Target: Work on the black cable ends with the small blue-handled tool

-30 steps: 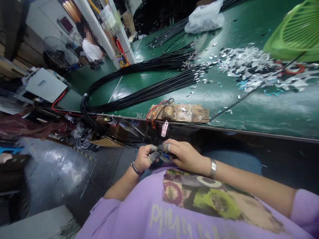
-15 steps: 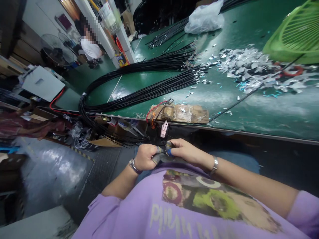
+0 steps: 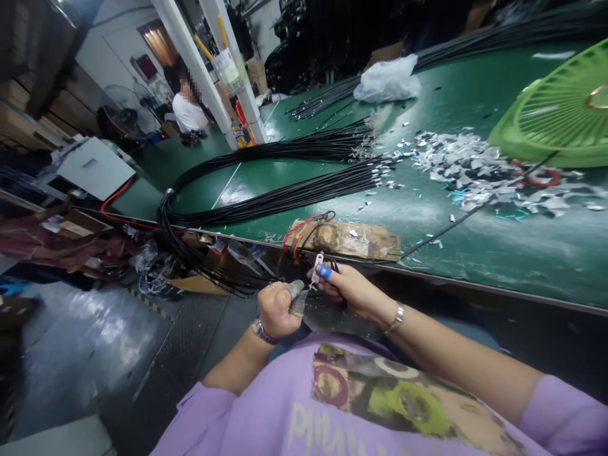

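Where both hands were clasped low at the lap, right hand [image 3: 349,288] now lifts, pinching a small tag [image 3: 316,265] below the wooden block [image 3: 349,236] at the table [image 3: 498,253] edge; left hand [image 3: 278,307] fisted, thumb taped.

Green basket [image 3: 555,114] cut off right.

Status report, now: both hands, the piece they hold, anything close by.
Left hand fisted, taped thumb up. Right hand pinching small piece, hidden. Wooden block on table edge just above.
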A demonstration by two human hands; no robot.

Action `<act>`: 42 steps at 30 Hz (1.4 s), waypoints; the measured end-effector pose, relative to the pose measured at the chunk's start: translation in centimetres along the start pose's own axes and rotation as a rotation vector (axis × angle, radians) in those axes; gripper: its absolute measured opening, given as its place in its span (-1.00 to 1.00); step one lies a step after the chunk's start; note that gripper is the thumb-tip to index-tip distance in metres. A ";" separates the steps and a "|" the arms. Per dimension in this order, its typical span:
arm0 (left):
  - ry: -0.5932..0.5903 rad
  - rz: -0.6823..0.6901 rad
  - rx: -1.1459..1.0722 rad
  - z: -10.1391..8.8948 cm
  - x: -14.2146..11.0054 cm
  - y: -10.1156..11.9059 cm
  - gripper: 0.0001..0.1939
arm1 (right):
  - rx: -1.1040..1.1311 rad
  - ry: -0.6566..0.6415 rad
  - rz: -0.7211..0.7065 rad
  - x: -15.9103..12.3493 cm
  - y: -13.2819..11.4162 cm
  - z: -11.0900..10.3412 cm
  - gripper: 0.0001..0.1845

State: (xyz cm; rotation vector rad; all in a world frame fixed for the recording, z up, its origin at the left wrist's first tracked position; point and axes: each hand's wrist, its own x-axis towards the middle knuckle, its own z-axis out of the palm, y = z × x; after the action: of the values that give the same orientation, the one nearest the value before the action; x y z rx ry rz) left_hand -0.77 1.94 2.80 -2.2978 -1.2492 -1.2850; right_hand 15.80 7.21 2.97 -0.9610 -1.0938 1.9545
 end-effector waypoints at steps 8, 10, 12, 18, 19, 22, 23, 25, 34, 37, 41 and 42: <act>-0.004 0.022 0.163 1.0 0.2 0.3 -0.91 | 0.027 0.069 -0.059 0.3 0.7 0.3 -0.41; -0.003 -0.002 0.166 1.2 0.1 0.2 -0.91 | 0.016 0.094 -0.075 0.4 0.8 0.4 -0.42; -0.008 -0.015 0.165 1.3 0.0 0.2 -0.90 | -0.066 0.193 -0.159 0.5 0.9 0.4 -0.40; -0.013 0.012 0.174 1.4 -0.1 0.3 -0.88 | 0.073 0.151 -0.113 0.6 1.2 0.8 -0.41; -0.017 0.011 0.185 1.4 -0.1 0.3 -0.88 | 0.143 0.123 -0.082 0.7 1.2 0.9 -0.43; -0.023 0.009 0.215 1.5 -0.3 0.4 -0.86 | 0.298 0.117 -0.048 1.0 1.1 1.3 -0.48; -0.024 0.010 0.216 1.5 -0.3 0.5 -0.85 | 0.324 0.129 -0.043 1.1 1.1 1.3 -0.49; -0.024 0.014 0.207 1.5 -0.3 0.5 -0.84 | 0.351 0.151 -0.028 1.1 1.0 1.4 -0.50; -0.039 0.012 0.205 1.6 -0.4 0.6 -0.83 | 0.381 0.161 -0.029 1.1 1.2 1.5 -0.51; -0.028 0.006 0.209 1.6 -0.6 0.6 -0.83 | 0.382 0.130 -0.011 0.8 1.5 1.4 -0.50; -0.031 -0.038 0.144 1.4 -1.2 0.6 -0.83 | 0.371 0.092 0.032 0.3 2.0 1.0 -0.50; -0.036 -0.063 0.118 1.3 -1.4 0.6 -0.84 | 0.373 0.086 0.042 0.1 2.1 0.8 -0.51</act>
State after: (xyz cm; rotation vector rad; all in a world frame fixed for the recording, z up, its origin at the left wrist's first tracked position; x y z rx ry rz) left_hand 0.12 1.54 1.08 -2.2254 -1.3808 -1.1610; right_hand 14.61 6.17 1.42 -0.8570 -0.6334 2.0359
